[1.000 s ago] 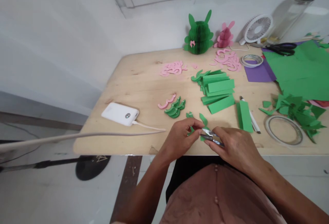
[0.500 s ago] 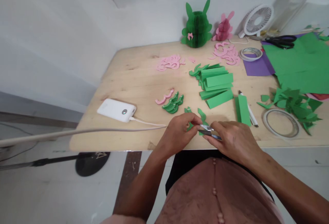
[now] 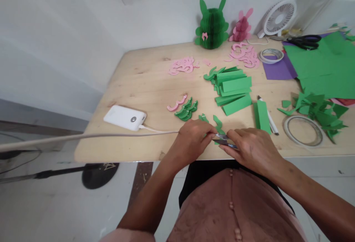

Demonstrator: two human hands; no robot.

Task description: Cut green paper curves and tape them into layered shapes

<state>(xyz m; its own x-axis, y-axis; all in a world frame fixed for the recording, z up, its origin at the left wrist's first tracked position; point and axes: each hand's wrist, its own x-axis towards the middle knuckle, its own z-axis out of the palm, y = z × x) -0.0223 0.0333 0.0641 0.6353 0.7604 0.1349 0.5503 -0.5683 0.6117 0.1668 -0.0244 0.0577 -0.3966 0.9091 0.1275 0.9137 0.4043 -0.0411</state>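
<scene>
My right hand (image 3: pixel 249 146) is closed around a pair of scissors (image 3: pixel 222 143); the handles are mostly hidden in the palm, and the two metal blades point left. My left hand (image 3: pixel 195 138) is closed in a pinch at the blade tips, on a small green paper piece (image 3: pixel 205 135) mostly covered by the fingers. Just beyond the hands lie a wavy green cutout (image 3: pixel 217 123) and another green cutout (image 3: pixel 203 117) with a whitish mark. Farther left are stacked scalloped green cutouts (image 3: pixel 186 110) beside a pink wavy strip (image 3: pixel 176 103).
Folded green strips (image 3: pixel 235 88), a pen (image 3: pixel 271 121), a tape roll (image 3: pixel 303 131) and green scraps (image 3: pixel 318 112) lie rightward. A power bank (image 3: pixel 124 117) with a cable sits left. Behind stand a green paper rabbit (image 3: pixel 213 29), a pink one (image 3: pixel 241 30) and a fan (image 3: pixel 279 18).
The whole view has shifted slightly. Both hands stay together in nearly the same place, with the scissor blades a little farther left against my left fingers.
</scene>
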